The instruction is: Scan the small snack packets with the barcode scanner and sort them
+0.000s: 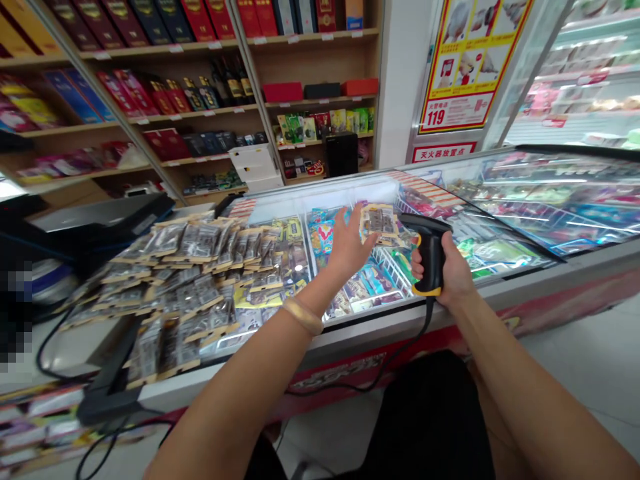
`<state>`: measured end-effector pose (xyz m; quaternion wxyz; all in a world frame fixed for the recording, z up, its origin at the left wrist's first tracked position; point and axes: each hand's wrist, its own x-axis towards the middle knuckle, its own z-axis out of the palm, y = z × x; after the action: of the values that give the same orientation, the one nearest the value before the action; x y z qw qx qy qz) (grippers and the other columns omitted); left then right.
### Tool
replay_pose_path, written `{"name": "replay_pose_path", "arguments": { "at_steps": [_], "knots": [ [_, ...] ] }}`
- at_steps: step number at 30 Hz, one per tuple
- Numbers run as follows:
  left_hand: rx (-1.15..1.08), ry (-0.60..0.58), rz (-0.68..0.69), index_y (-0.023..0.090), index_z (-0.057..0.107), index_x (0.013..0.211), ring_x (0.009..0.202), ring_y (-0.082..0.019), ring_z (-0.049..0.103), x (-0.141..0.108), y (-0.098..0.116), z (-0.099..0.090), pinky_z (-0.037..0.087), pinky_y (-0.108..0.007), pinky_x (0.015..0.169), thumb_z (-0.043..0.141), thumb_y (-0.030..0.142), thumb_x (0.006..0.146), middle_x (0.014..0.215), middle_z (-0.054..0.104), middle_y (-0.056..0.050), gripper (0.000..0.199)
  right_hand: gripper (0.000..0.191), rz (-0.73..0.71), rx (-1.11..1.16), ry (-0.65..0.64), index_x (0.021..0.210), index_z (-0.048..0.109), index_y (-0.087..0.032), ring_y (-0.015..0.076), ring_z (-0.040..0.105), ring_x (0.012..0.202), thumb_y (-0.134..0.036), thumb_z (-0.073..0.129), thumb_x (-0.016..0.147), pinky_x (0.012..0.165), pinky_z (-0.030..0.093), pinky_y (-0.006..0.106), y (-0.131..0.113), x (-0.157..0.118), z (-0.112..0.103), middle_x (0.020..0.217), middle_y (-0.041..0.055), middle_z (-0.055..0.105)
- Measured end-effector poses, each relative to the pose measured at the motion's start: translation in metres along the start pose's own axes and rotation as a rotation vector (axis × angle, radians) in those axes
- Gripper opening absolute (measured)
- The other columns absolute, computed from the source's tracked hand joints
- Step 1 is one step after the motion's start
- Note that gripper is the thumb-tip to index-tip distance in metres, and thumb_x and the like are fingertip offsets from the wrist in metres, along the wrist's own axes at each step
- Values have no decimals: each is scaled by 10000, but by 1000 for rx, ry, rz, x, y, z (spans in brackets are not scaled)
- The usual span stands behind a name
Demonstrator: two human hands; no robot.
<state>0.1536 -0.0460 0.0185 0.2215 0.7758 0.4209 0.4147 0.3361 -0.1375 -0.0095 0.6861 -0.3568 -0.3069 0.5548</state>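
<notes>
My right hand (454, 270) is wrapped round the handle of a black and yellow barcode scanner (431, 257), whose head points left over the freezer. My left hand (350, 241), with a gold bangle (303, 316) at the wrist, has its fingers spread above the glass freezer top. Just right of its fingertips lies a small brown-edged packet (381, 223) with a clear window. Whether the fingers touch it is hard to tell. A large heap of similar packets (200, 240) covers the left part of the freezer top.
Colourful packs fill the glass-topped freezer (360, 327). The scanner's cable (390, 363) hangs down the freezer front. Dark equipment (105, 220) stands at the left. Shelves (310, 37) with boxes and bottles line the back, beside a yellow and red poster (475, 63).
</notes>
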Motion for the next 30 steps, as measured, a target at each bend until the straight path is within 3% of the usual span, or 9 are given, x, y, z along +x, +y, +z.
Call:
{"name": "replay_pose_path", "arguments": {
  "at_steps": [6,11,13,15,19,22,25,30],
  "knots": [
    [1,291,71,231,591,1343,1396,-279,466,-59,-10,-104,328,-438,1230,680,332,886,1417,551,-144,476,548,105,-3,-162,929,665,-190,106,454,468,-722,684,797,400,397,229,26,-15,58,635,-11,535],
    [139,593,-67,237,619,1289,1200,-237,612,-133,-51,-199,490,-389,1071,657,371,888,1315,626,-108,425,549,203,-25,-321,922,649,-194,109,459,462,-730,665,807,399,398,234,56,-29,107,631,-12,534],
    [256,705,-158,221,616,1277,1137,-220,642,-165,-72,-228,514,-378,1028,628,381,889,1278,649,-107,420,567,252,-27,-366,952,649,-192,103,456,453,-737,673,797,392,393,232,69,-35,121,635,-19,535],
    [355,745,-283,213,616,1268,1131,-230,651,-193,-92,-248,514,-398,1032,627,386,872,1235,672,-110,433,580,281,-33,-402,976,651,-190,98,452,445,-737,685,786,384,388,230,81,-40,132,638,-23,539],
    [485,564,-503,158,592,1332,1176,-337,646,-227,-112,-258,477,-520,1076,674,446,815,1218,698,-177,598,587,320,-66,-446,1007,662,-187,99,467,449,-720,717,767,391,407,228,97,-49,148,633,-26,551],
    [536,451,-529,145,579,1366,1210,-378,634,-235,-112,-253,463,-550,1085,669,461,818,1256,696,-197,639,609,339,-81,-438,986,660,-183,93,474,446,-721,761,718,392,420,217,102,-54,156,626,-29,562],
    [525,480,-486,153,552,1399,1207,-369,642,-236,-109,-248,468,-537,1093,713,426,784,1261,689,-188,692,606,344,-91,-433,935,648,-180,87,480,439,-712,792,683,390,426,207,101,-57,160,615,-32,569],
    [360,655,-369,194,469,1472,1168,-288,664,-238,-108,-245,533,-431,1039,816,337,689,1278,652,-141,868,589,351,-93,-421,934,638,-183,86,481,439,-706,782,704,399,430,211,98,-57,158,612,-39,565]
  ]
}}
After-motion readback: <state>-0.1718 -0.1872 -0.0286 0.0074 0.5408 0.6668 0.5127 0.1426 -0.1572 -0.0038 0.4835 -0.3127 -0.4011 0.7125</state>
